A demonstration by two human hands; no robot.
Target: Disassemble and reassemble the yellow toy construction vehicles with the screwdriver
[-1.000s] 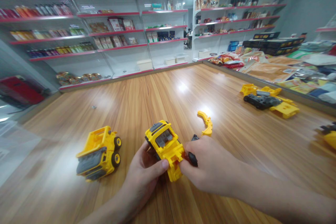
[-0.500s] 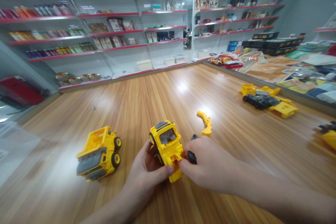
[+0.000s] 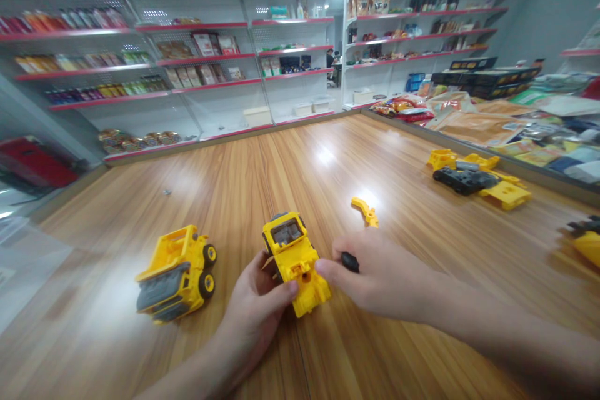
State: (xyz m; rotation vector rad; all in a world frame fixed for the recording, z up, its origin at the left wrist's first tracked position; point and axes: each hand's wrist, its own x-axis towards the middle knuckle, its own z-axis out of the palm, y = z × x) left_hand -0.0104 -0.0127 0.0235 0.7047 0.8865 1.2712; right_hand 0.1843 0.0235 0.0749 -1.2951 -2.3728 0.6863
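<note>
My left hand (image 3: 260,306) is closed around a yellow toy truck (image 3: 293,256), thumb on its rear body and fingers underneath. The truck has a dark-windowed cab and a round hole in the yellow part behind it. My right hand (image 3: 370,265) is wrapped round a tool with a black handle (image 3: 349,261); only the rounded handle end shows, and the rest is hidden in the fist. The right thumb tip is at the truck's right edge. Just beyond the right hand lies a curved yellow toy arm piece (image 3: 365,210).
A yellow toy dump truck (image 3: 175,275) rests on its side at left. Yellow and black toy parts (image 3: 478,178) lie at far right, with another yellow-and-black piece (image 3: 588,240) at the right edge. A tiny metal piece (image 3: 167,192) sits far left. Stocked shelves (image 3: 197,25) stand behind the table.
The toy truck has turned in my left hand, showing more of its rear top. My right hand has moved slightly right and up with the black-handled tool, covering more of the curved piece.
</note>
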